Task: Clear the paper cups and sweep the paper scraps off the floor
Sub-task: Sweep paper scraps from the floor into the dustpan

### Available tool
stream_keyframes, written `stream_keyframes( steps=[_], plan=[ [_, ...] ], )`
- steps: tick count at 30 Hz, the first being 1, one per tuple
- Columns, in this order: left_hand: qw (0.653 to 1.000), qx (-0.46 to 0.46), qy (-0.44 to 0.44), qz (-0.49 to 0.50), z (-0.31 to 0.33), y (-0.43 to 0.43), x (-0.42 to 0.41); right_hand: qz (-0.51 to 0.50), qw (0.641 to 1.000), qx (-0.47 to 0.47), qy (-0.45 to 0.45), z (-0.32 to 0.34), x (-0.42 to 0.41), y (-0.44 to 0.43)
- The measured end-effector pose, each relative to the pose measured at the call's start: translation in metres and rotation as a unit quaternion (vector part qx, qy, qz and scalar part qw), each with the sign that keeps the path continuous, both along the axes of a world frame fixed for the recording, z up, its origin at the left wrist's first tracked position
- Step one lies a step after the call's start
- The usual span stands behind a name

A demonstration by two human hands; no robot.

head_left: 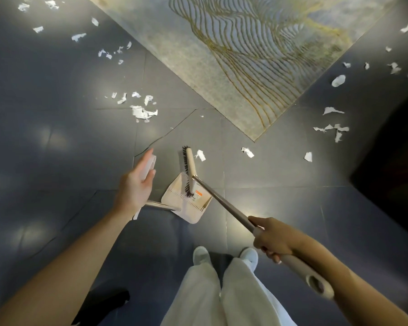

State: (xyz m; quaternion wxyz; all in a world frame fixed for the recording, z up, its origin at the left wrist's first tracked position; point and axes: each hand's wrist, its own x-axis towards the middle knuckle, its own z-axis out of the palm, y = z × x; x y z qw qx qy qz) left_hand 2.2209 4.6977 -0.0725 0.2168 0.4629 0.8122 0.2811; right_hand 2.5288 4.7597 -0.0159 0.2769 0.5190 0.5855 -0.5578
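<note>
Step in hand: the sweep. No paper cups in view, so I can't judge that part.

The dustpan (188, 203) sits on the dark floor (57, 149) just ahead of the person's shoes (200, 254). It's the landmark for everything below.

- **Left hand:** the left hand (137, 182) is left of the dustpan, on the white grip at the top of its long handle. Fingers are fairly straight and together along the grip, with the thumb pressed across it. It looks like a light pinch, not a full wrap.
- **Right hand:** the right hand (271, 241) is to the right of the dustpan and nearer the person. Fingers are clamped round the handle of the broom (190, 170).
- **Broom:** its head stands over the dustpan's far edge, with the bristles partly above the pan.
- **Paper scraps:** the paper scraps (141, 111) are all outside the dustpan, and none show inside it.
  - A dense clump lies beyond it to the left.
  - Two single bits lie just past its far-right side.
  - More are strewn well off to the right and in the far-left distance.
- **Rug:** the rug (245, 55) lies beyond the dustpan, with its corner pointing toward it.

Sweeping looks barely begun.

Next move, as I judge it: lift the broom head off the pan and reach past the nearest bits. Then draw them back toward the pan's lip while the left hand keeps the pan flat and steady. The clump near the rug edge will likely need the pan moved closer.
</note>
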Motion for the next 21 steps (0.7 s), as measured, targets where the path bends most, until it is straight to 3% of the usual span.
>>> stream_keyframes(
  steps=[5,14,17,21],
  plan=[
    [0.999,0.009,-0.018,0.041,0.002,0.015,0.003,0.008,0.999,0.046,-0.016,0.011,-0.001,0.033],
    [0.996,-0.018,-0.035,0.086,0.002,0.091,-0.008,0.028,0.987,0.147,-0.053,-0.055,-0.05,0.132],
    [0.997,-0.026,-0.02,0.075,0.001,0.115,-0.01,0.019,0.993,0.114,-0.039,-0.076,-0.062,0.153],
    [0.998,-0.012,-0.016,0.062,-0.002,0.14,-0.006,-0.031,0.999,-0.011,-0.001,-0.075,-0.053,0.161]
  ],
)
